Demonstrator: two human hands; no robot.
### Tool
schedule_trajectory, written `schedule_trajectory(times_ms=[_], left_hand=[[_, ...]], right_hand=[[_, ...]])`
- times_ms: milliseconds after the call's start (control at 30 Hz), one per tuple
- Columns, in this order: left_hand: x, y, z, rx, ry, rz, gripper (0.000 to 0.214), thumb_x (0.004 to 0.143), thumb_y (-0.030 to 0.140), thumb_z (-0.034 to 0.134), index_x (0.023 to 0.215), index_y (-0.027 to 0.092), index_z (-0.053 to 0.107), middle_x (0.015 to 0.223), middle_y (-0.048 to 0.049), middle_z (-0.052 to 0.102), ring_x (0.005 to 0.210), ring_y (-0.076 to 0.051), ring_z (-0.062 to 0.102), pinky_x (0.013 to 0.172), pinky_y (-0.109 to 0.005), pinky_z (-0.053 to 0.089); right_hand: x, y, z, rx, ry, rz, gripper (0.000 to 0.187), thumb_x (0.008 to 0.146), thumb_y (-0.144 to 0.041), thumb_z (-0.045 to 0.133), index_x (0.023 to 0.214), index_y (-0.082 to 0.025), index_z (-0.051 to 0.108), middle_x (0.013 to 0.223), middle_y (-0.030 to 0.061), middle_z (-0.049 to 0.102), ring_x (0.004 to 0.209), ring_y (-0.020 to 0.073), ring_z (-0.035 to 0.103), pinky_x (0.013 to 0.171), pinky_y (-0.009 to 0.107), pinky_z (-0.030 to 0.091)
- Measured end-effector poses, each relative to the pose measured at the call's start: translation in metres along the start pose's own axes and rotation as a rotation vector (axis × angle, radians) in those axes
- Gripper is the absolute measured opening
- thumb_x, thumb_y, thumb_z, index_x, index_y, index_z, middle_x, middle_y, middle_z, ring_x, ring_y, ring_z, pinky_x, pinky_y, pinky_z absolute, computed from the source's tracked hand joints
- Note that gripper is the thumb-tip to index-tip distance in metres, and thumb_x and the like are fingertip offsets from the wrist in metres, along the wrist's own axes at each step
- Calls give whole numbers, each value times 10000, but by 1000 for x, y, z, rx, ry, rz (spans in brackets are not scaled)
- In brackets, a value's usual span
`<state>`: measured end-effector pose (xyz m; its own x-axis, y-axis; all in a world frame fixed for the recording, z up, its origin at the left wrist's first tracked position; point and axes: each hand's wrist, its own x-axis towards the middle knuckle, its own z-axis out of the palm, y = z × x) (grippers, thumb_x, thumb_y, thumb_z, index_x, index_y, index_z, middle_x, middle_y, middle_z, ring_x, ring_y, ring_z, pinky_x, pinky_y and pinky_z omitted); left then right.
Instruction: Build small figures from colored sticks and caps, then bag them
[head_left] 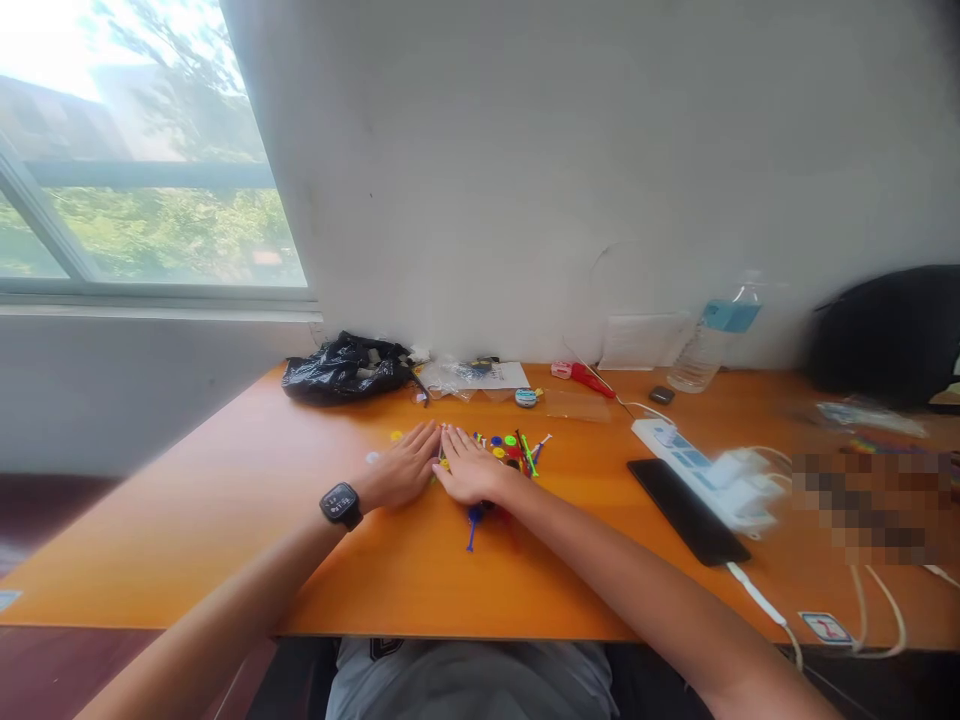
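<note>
Fingers [424, 440] of our left hand [401, 468] are stretched straight and held together, their tips meeting or nearly meeting those of our right hand [472, 470], equally extended; whether anything is trapped beneath, we cannot tell. Small plastic pieces [499, 453] lie between and mostly right of our hands, between the tabletop's [225, 490] far and near edges. We judge that a brisk sideways sweep could scatter them. They look bright: yellow, blue and green discs, thin sticks, one blue stick [471, 530] pointing toward the near edge.
</note>
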<state>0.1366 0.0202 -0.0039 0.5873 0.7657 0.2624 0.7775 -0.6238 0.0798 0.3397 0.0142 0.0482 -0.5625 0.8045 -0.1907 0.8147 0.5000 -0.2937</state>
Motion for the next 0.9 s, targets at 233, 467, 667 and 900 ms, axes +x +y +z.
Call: schedule_trajectory(times_ms=[233,467,667,900], left_hand=[[6,0,9,16,39,-4,614,1115,426,284,1605,69,379,1659,-259,397,1593,-375,313,1272,-592,330],[15,-4,14,21,50,12,591,1118,423,299,1602,94,382,1660,-246,403,1589,-362,326,1277,-574,327],[28,-5,16,18,39,31,592,1120,411,282,1602,80,374,1664,-241,399,1608,-346,285,1297,-559,288],[40,-5,18,-6,38,-21,599,1113,450,283,1594,114,402,1650,-211,435,1597,-337,311,1279,-563,308]], right_hand=[[7,14,15,-36,81,-31,800,1059,-464,260,1690,16,153,1767,159,50,1658,290,59,1347,461,71],[13,19,4,-84,45,-11,770,1061,-426,236,1692,8,163,1769,153,69,1655,298,87,1348,476,80],[17,29,-9,-72,-4,-34,778,1062,-442,220,1698,-1,131,1773,134,32,1658,286,43,1350,463,68],[22,42,-14,-56,-15,-57,786,1068,-472,229,1708,-34,105,1777,110,11,1660,276,13,1350,471,40]])
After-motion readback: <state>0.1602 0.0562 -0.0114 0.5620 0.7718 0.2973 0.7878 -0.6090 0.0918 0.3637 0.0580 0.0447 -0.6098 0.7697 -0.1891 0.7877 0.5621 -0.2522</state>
